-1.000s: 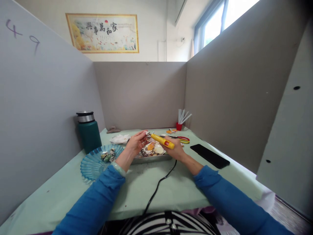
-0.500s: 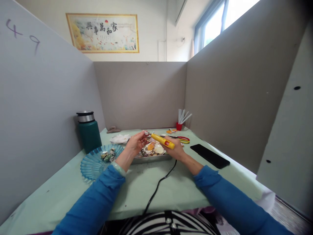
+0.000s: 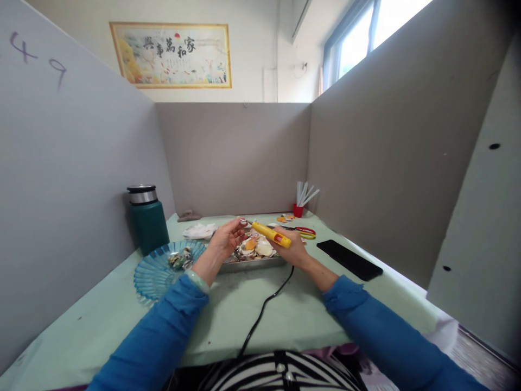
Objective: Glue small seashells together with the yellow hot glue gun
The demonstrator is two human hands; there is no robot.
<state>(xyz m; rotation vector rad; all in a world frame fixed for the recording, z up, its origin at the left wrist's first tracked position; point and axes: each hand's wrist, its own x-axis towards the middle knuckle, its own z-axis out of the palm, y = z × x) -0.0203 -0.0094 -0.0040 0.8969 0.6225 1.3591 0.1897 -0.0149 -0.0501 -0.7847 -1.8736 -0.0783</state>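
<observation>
My right hand (image 3: pixel 293 250) is closed round a yellow corded tool (image 3: pixel 271 234) with a red button, its tip pointing left. At that tip my left hand (image 3: pixel 225 239) pinches a small shell (image 3: pixel 243 221) between its fingertips. Both hands hover over a metal tray (image 3: pixel 254 263) filled with several shells, white and orange. The tool's black cord (image 3: pixel 260 315) runs back over the table toward me.
A blue glass plate (image 3: pixel 152 274) with small dark shells lies left of the tray, a green flask (image 3: pixel 147 218) behind it. Red-and-yellow scissors (image 3: pixel 304 232), a red cup of white sticks (image 3: pixel 299 206), a black phone (image 3: pixel 349 259) and a crumpled tissue (image 3: pixel 198 231) lie around. Grey partitions enclose the table.
The left hand has lifted the small shell slightly closer to the tool's tip. Otherwise both hands stay in place.
</observation>
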